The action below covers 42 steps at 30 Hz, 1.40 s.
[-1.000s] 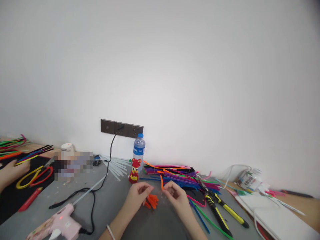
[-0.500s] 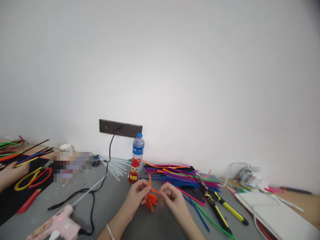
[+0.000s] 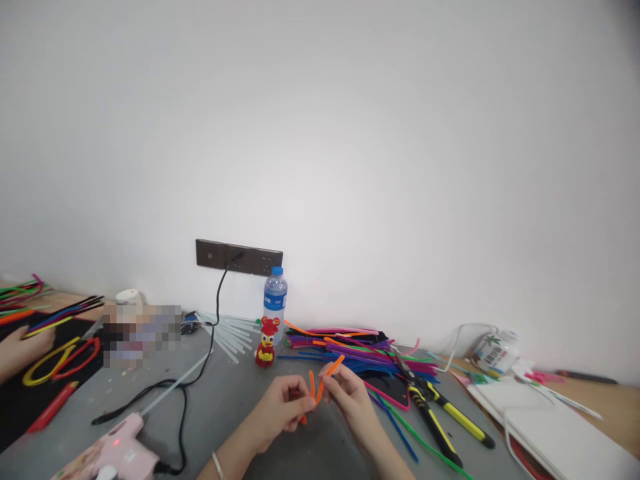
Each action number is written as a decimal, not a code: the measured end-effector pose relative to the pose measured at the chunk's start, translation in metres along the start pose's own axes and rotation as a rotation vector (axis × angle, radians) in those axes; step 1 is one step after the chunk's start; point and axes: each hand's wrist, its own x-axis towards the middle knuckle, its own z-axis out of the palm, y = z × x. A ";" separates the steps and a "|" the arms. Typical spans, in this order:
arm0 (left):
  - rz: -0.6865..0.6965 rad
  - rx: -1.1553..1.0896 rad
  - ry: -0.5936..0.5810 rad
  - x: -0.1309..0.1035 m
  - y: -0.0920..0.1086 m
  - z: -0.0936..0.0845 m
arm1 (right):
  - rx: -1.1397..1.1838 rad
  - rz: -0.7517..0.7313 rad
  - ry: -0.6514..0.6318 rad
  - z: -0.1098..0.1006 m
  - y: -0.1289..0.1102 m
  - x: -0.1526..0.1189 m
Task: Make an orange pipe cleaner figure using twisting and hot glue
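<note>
My left hand pinches orange pipe cleaner between thumb and forefinger, with one short end standing up. The fingers of my right hand are closed on an orange strand that slants up from the left fingertips. Whether these are one bent piece or two, I cannot tell. A bit of orange shows under my left hand; the rest there is hidden. Beyond my hands stands a small red and yellow figure with big eyes, in front of a water bottle.
Right of my hands lie a heap of coloured pipe cleaners and black-yellow cutters. A pink glue gun with a black cable is at lower left. Another person's hand is at far left, near scissors.
My right hand has risen slightly, and the orange strand in it now points up and right. The orange bunch that showed below my hands is now mostly out of sight.
</note>
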 end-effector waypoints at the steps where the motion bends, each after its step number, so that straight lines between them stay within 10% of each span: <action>1: -0.004 0.007 -0.011 0.000 0.000 0.000 | 0.009 0.007 0.001 0.000 0.000 0.000; 11: -0.123 0.102 -0.125 -0.004 0.003 -0.001 | 0.212 0.192 -0.044 0.001 0.002 -0.002; 20: 0.304 0.741 0.162 -0.002 -0.002 0.003 | 0.216 0.095 0.121 -0.003 0.005 0.003; 42: 0.299 0.363 0.354 0.005 -0.009 -0.009 | 0.280 0.054 0.049 0.007 0.005 -0.002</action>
